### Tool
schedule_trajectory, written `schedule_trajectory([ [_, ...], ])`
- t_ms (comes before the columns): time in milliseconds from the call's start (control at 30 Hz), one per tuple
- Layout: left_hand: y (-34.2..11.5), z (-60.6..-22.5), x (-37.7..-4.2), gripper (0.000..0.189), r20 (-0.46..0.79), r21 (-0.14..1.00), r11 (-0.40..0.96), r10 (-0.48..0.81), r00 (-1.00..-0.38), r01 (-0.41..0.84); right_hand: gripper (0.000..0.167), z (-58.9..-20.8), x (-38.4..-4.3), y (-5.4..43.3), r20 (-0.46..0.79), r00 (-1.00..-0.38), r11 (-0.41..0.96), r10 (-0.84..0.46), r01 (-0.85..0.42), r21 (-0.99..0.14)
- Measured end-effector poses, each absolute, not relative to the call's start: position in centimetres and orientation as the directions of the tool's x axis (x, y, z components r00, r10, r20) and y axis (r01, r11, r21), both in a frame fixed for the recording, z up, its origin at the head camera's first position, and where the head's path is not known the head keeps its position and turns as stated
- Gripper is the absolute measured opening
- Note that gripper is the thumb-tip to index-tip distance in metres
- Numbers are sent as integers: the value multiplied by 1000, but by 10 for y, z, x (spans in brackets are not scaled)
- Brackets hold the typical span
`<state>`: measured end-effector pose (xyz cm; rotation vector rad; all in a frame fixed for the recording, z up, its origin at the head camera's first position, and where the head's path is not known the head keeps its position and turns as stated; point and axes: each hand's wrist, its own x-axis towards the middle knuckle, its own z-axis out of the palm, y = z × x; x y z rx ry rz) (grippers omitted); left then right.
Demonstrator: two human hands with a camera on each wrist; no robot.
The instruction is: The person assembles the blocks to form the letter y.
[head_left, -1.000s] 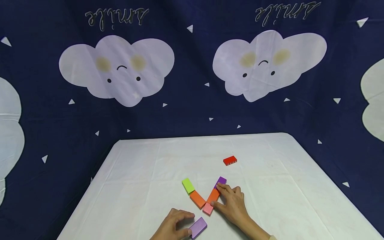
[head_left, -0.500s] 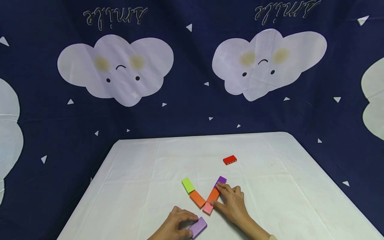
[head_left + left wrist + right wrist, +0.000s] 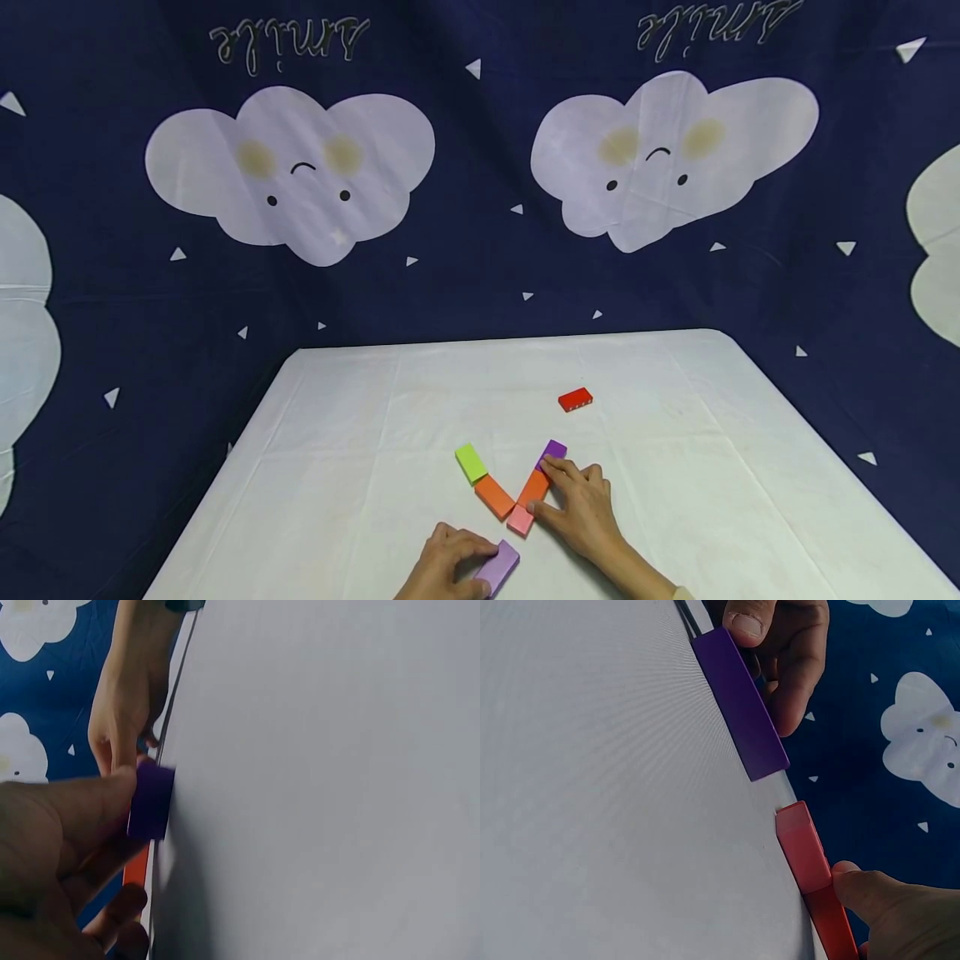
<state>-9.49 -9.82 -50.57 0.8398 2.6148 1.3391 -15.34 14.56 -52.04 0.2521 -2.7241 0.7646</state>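
Note:
In the head view, my left hand [image 3: 447, 562] pinches a light purple block [image 3: 498, 568] between thumb and fingers at the near end. This block [image 3: 741, 705] looks darker purple in the right wrist view, a small gap away from the pink block [image 3: 520, 521]. My right hand [image 3: 585, 508] rests along the right branch of a V of blocks. Its thumb touches beside the pink block and an orange block [image 3: 533, 489], while the index fingertip lies on a dark purple block [image 3: 555, 450]. The left branch has another orange block [image 3: 494, 497] and a lime green block [image 3: 471, 463].
A red block [image 3: 575, 400] with white dots along its side lies alone farther back on the white-covered table [image 3: 337, 467]. Behind the table hangs a dark blue cloth [image 3: 480, 275] printed with clouds.
My left fingers have closed onto the light purple block, which has turned slightly and moved a touch forward. The right hand and the V of blocks have stayed in place.

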Motion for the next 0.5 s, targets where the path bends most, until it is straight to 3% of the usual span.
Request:
schedule_trajectory([
  [300,-86,-514,-86,34,289,692,534,411,-864,486,66,-521,-154,146,339,-936,839,-92,-256,-481],
  [500,-77,-515,-84,35,290,689,568,353,-889,450,65,-521,-154,146,338,-937,839,-90,-254,-481],
])
